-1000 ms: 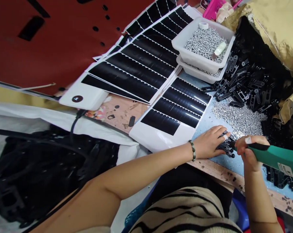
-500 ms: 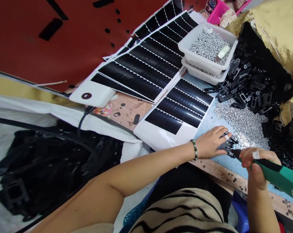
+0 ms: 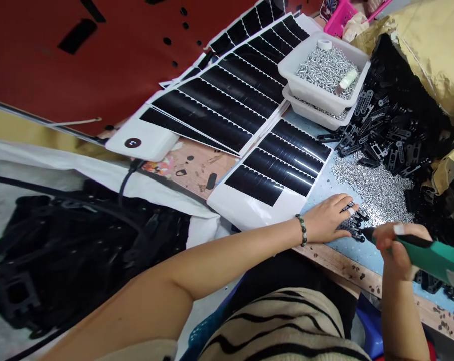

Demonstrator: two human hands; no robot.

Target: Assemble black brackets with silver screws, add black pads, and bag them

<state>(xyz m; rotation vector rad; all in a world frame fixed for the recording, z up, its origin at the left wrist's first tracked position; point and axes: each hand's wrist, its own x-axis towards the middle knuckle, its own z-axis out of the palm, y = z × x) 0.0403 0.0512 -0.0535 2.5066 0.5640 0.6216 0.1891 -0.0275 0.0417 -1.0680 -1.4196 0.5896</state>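
My right hand is wrapped around a green electric screwdriver with a black nose. White tape is on one of its fingers. The screwdriver's tip points left, at a cluster of small black slotted plastic parts near the table's front edge. Over the left side of that cluster lies my left hand, fingers spread and thumb apart, steadying the parts against the blue mat. Part of the cluster is hidden under its fingers. Just beyond the cluster is a heap of small silver screws.
Stacked white tubs of silver hardware stand behind the heap. More black plastic parts are piled on the right. Sheets with black strips cover the left side, beside a white box with a cable. A white sack holds black pieces.
The view has shifted slightly. My right hand and the screwdriver have tipped a little, the green body now lying higher at the right. My left hand stays on the black parts.
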